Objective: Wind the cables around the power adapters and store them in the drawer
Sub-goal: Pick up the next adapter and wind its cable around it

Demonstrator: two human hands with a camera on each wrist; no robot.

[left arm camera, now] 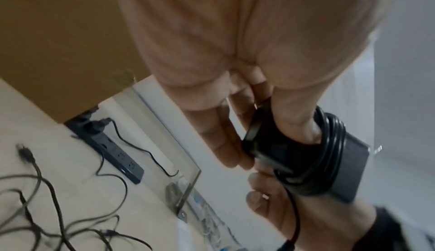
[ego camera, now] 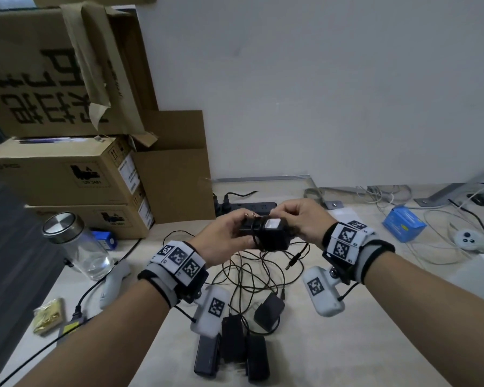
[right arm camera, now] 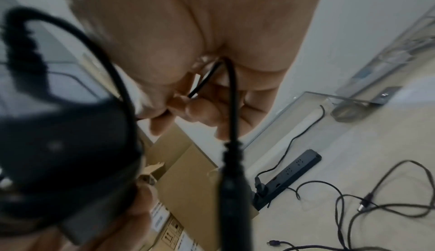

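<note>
At the far left a stack of cardboard boxes point(ego camera: 67, 169) stands on the desk point(ego camera: 333, 344); the top one carries large black characters printed upside down from this view, and the lower ones bear small white stickers whose print is too small to read. In front of them stands a clear glass jar point(ego camera: 78, 244) with a metal lid, and a gold packet point(ego camera: 49, 317) lies near the desk's left edge.

The left hand point(ego camera: 224, 241) grips a black power adapter point(ego camera: 268, 236) held above the desk, thumb on one face and fingers curled under the other; the left wrist view shows several turns of cable point(left arm camera: 329, 143) already wound round the body. A pale label on the adapter faces up, its writing unreadable. The right hand point(ego camera: 302, 219) pinches the same cable between thumb and fingertips, touching the adapter's right side.

Below the hands a tangle of loose black cables point(ego camera: 263, 275) lies on the desk, with four more adapters point(ego camera: 232, 347) nearer the person. A black power strip point(ego camera: 252, 206) sits behind the hands by the wall. Farther right are a blue box point(ego camera: 403, 223), its lettering blurred, and a white controller point(ego camera: 465, 238). The drawer is out of view.
</note>
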